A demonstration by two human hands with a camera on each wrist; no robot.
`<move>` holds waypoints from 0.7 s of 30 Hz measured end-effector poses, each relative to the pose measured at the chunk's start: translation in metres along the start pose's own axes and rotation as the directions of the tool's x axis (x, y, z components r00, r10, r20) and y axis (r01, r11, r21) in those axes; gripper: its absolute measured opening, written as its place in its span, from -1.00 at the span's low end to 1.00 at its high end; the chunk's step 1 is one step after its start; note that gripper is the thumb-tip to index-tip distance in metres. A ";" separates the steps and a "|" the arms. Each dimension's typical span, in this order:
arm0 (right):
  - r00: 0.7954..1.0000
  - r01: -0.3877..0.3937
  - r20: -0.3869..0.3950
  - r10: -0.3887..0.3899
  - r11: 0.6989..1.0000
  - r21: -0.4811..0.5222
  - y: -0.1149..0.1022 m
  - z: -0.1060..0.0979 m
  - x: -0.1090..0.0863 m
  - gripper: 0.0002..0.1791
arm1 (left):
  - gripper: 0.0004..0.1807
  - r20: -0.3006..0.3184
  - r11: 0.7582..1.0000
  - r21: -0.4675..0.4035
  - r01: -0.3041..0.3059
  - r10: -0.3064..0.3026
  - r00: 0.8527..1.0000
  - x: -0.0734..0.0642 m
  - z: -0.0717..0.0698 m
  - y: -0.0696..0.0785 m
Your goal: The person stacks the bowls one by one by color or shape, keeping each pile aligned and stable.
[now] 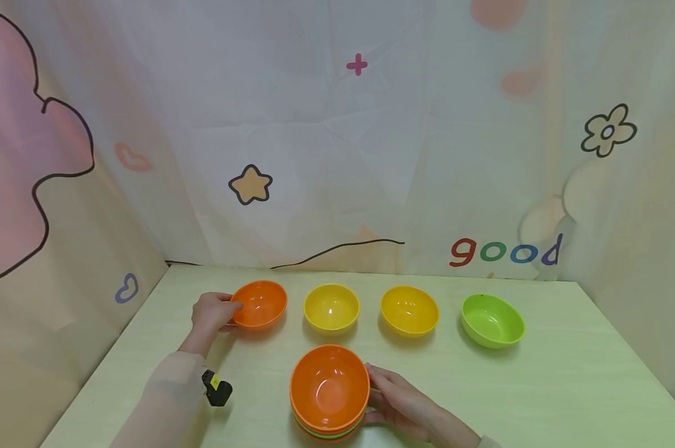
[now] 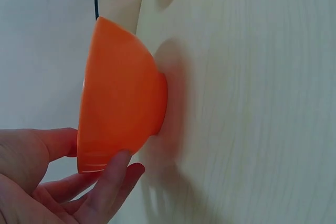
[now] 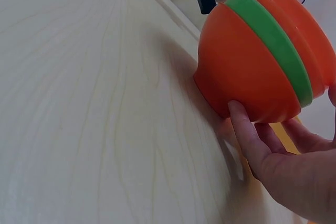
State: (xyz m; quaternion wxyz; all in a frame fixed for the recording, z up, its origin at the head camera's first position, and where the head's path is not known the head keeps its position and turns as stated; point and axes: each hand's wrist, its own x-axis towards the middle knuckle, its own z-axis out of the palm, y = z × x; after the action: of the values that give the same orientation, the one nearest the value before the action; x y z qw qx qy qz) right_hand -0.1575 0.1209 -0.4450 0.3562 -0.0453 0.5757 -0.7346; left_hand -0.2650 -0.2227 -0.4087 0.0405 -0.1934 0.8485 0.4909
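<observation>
At the back left of the table, my left hand (image 1: 211, 316) pinches the rim of an orange bowl (image 1: 263, 305). The left wrist view shows that orange bowl (image 2: 118, 93) from the side, thumb over its rim and fingers under its wall. Nearer the front stands a stack of bowls (image 1: 330, 389), an orange one on top. My right hand (image 1: 407, 404) holds this stack at its right side. From the right wrist, the stack (image 3: 241, 61) shows a green bowl (image 3: 273, 45) between orange ones, with fingertips against the lowest bowl.
Right of the left hand's bowl, two yellow bowls (image 1: 331, 309) and a green bowl (image 1: 493, 322) stand in a row along the back of the pale table (image 1: 567, 373). A printed curtain (image 1: 315, 137) hangs behind. A black device (image 1: 218, 389) sits at the left wrist.
</observation>
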 end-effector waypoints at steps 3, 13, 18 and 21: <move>1.000 -0.003 -0.001 0.003 1.000 -0.002 0.000 0.000 0.000 -0.28 | -0.52 -0.005 1.000 0.006 -0.003 0.003 1.000 0.000 0.001 0.000; 1.000 -0.005 -0.023 0.005 1.000 -0.009 0.000 0.001 0.000 -0.24 | -0.55 -0.011 0.999 0.041 -0.001 0.002 1.000 0.003 0.003 0.001; 1.000 0.001 -0.019 -0.001 1.000 -0.011 0.001 0.001 0.000 -0.23 | -0.56 -0.014 0.999 0.053 0.004 -0.004 1.000 0.005 0.002 0.001; 1.000 0.006 -0.010 -0.006 1.000 -0.008 0.001 0.001 0.000 -0.24 | -0.57 -0.013 0.998 0.055 0.013 -0.012 1.000 0.006 0.002 0.000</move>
State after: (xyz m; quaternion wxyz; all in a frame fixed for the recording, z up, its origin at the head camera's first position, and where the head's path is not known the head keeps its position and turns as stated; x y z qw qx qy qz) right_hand -0.1566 0.1203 -0.4452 0.3507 -0.0449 0.5804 -0.7336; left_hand -0.2709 -0.2227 -0.4109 0.0433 -0.2007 0.8608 0.4657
